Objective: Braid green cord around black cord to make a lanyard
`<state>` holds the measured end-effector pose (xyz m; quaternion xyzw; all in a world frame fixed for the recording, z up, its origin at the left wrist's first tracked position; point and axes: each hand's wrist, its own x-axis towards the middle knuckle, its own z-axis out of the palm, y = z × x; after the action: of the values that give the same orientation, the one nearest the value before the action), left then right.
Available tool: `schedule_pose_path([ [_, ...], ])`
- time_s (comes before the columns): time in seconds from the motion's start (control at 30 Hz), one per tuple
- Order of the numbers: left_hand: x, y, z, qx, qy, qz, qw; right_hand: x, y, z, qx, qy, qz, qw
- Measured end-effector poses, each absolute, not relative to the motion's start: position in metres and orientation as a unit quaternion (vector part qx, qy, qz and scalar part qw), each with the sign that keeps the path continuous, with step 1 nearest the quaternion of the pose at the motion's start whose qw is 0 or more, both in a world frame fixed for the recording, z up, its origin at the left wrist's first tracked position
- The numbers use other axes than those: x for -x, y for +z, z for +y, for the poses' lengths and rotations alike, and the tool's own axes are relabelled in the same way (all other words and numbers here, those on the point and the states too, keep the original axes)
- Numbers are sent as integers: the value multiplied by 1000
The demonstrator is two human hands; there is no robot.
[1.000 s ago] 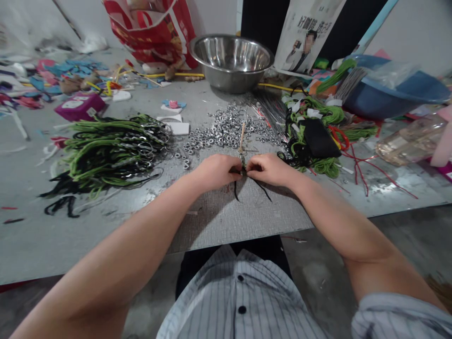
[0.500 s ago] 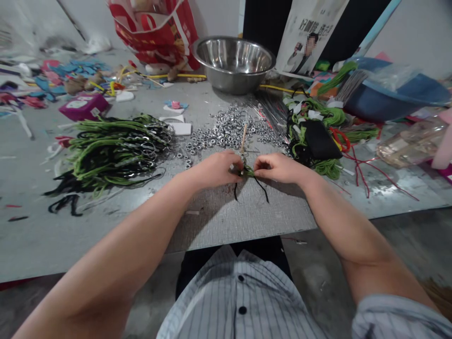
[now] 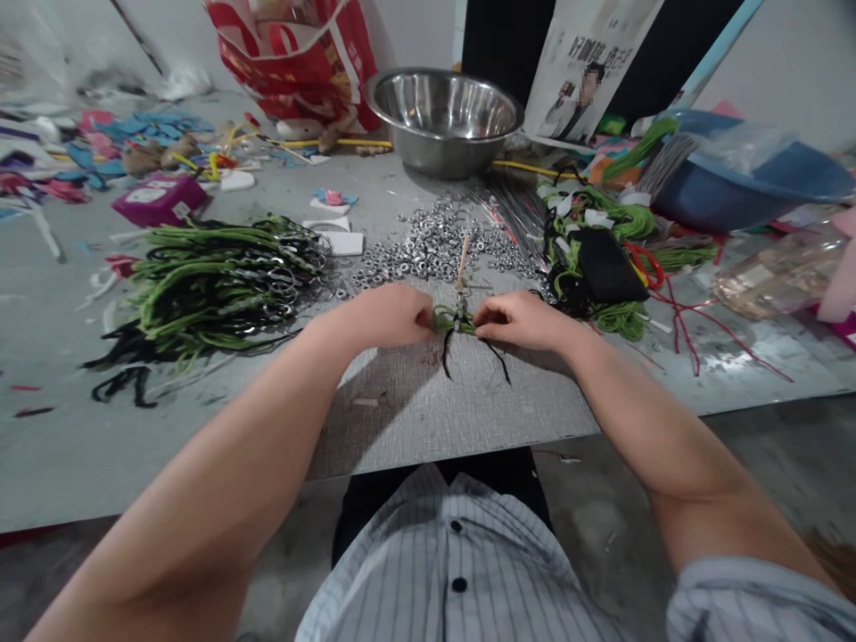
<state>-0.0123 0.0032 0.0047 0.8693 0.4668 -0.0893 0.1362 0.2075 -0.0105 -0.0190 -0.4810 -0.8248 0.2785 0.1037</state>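
Toward the table's (image 3: 428, 423) front edge, left hand (image 3: 399, 316) and right hand (image 3: 523, 319), fingertips nearly closed, pinch green cord (image 3: 442, 314) from opposite sides, seemingly for tension.

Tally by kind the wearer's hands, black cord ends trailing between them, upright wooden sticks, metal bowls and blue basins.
Left hand and right hand: 2
Black cord ends: 2
Upright wooden stick: 1
Metal bowl: 1
Blue basin: 1
Total: 7

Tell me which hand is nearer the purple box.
Left. The left hand is lower in view than the purple box and right of it; the right hand is farther right, past the wooden stick.
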Motion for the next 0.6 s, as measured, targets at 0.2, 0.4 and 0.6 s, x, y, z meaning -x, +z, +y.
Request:
schedule_pose_path([
  [0.2, 10, 1, 5, -886, -102, 430, 142, -205, -18, -12, 483, 258, -832, 89],
  [0.4, 11, 3, 5, -884, -119, 428, 146, -207, -18, -11, 487, 289, -818, 100],
  [0.6, 14, 11, 2, -865, -145, 451, 164, -214, -15, -11, 480, 303, -819, 80],
])
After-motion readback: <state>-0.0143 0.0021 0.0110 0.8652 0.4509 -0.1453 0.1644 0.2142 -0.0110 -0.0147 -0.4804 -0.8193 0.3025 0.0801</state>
